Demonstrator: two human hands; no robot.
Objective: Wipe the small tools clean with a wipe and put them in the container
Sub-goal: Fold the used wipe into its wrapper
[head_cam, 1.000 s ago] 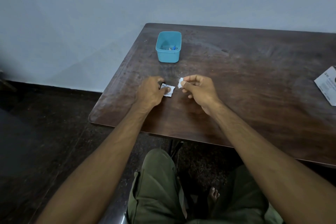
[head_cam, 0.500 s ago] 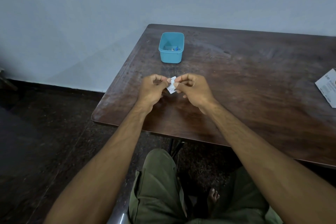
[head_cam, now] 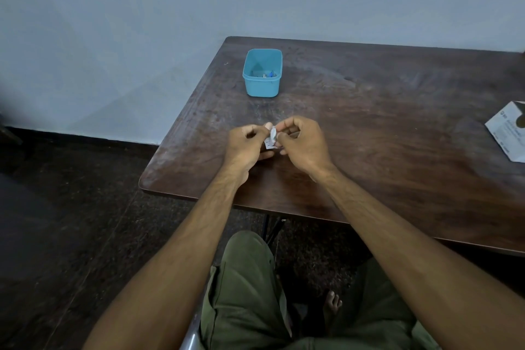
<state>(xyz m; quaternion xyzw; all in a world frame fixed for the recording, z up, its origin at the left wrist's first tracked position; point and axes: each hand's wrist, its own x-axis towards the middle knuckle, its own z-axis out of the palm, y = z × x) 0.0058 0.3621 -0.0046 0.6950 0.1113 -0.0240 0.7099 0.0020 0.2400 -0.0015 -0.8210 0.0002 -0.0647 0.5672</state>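
My left hand and my right hand meet above the near left part of the dark wooden table. Both pinch a small white wipe packet between thumb and fingers; a white wipe piece shows at its top. Farther back on the table stands a small blue container, open at the top, with a few small tools lying at its bottom. The hands are well in front of the container. I cannot see any tool inside either hand.
A white box with printed text lies at the table's right edge, partly cut off. A pale wall runs behind the table. Dark floor lies to the left, and my legs in green trousers are under the near table edge.
One second ago my left hand held the packet on the table and my right held a white piece apart. Since then the hands came together, lifted slightly, and both grip the packet.
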